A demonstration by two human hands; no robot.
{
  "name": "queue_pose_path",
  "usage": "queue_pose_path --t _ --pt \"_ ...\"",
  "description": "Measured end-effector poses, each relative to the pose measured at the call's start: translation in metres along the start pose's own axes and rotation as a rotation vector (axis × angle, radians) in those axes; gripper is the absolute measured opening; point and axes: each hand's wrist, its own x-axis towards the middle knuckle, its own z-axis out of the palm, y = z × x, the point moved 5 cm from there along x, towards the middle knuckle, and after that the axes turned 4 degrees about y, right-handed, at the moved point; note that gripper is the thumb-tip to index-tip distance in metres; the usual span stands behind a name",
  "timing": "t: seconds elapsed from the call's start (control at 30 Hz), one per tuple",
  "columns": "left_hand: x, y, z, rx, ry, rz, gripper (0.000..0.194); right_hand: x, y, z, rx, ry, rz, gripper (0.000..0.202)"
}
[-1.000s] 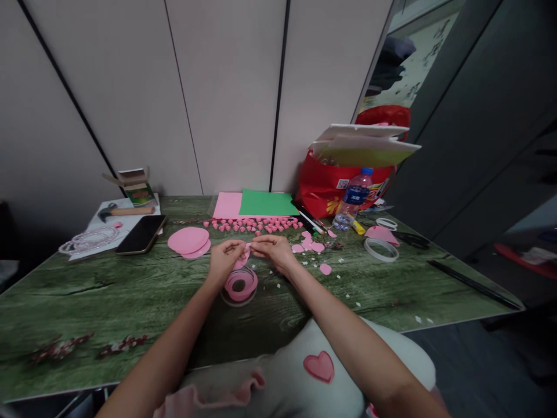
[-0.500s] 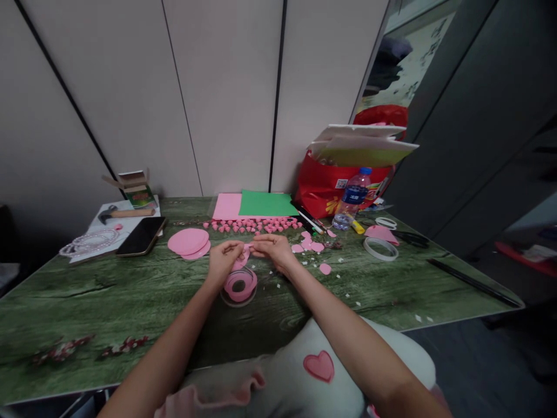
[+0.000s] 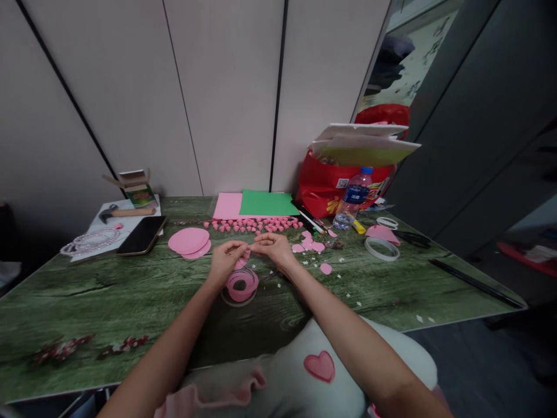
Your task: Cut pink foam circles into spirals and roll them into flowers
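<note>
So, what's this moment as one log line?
left hand: pinching pink paper | right hand: at its edge | nearer person: pink ring | beyond: small pink pieces

a green wood-grain table (image 3: 130, 307) bears pink discs (image 3: 187, 238), pink petals (image 3: 318, 247), a bottle (image 3: 354, 196).

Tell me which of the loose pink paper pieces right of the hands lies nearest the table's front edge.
The rounded piece lying by itself, touching no other pink paper. The other pink pieces lie farther back, most of them bunched together.
</note>
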Motion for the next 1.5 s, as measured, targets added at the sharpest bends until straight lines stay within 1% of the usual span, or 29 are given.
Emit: queue_pose_path --t 0.1,0.2,0.37,0.5,0.67,0.8,0.93,1.07,1.17,1.27,1.33,1.43,1.5 --pt "0.001 -0.001 -0.002 -0.06 0.0 -0.005 0.034 0.0 -0.003 0.002 -0.039 -0.011 -0.055 0.036" --pt "0.002 -0.001 -0.004 -0.086 0.003 -0.008 0.044 0.0 -0.004 0.003 -0.067 -0.018 -0.093 0.034" --pt "0.003 0.001 -0.004 -0.074 -0.026 -0.005 0.051 -0.001 -0.006 0.003 -0.08 -0.024 -0.109 0.032" --pt "0.003 0.001 -0.003 -0.096 -0.052 -0.023 0.05 -0.002 -0.006 0.003 -0.083 -0.03 -0.109 0.034" --pt "0.001 0.005 -0.004 -0.096 -0.043 -0.055 0.046 -0.002 -0.005 0.005 -0.083 -0.073 -0.105 0.035" --pt "0.0 0.008 -0.004 -0.049 -0.042 -0.055 0.043 -0.002 -0.007 0.008 -0.133 -0.113 -0.152 0.036" --pt "-0.001 0.008 -0.002 -0.037 -0.08 -0.062 0.042 -0.005 -0.009 0.011 -0.233 -0.144 -0.223 0.037" --pt "-0.004 0.005 0.003 -0.064 -0.193 -0.13 0.047 -0.01 -0.012 0.014 -0.373 -0.179 -0.36 0.038" --pt "-0.006 0.004 0.004 -0.044 -0.251 -0.168 0.054 -0.014 -0.015 0.016 -0.547 -0.189 -0.47 0.038" --pt "-0.007 0.002 0.003 -0.013 -0.26 -0.195 0.056 -0.017 -0.017 0.017 -0.758 -0.164 -0.559 0.034" --pt "-0.008 0.001 0.004 -0.029 -0.258 -0.217 0.058 -0.019 -0.019 0.018 -0.856 -0.15 -0.608 0.034" --pt "-0.009 0.001 0.005 -0.085 -0.261 -0.254 0.059 -0.021 -0.022 0.019 -0.928 -0.14 -0.663 0.037" --pt "-0.01 0.001 0.007 -0.124 -0.272 -0.277 0.057 -0.021 -0.021 0.018 -0.947 -0.137 -0.663 0.04"
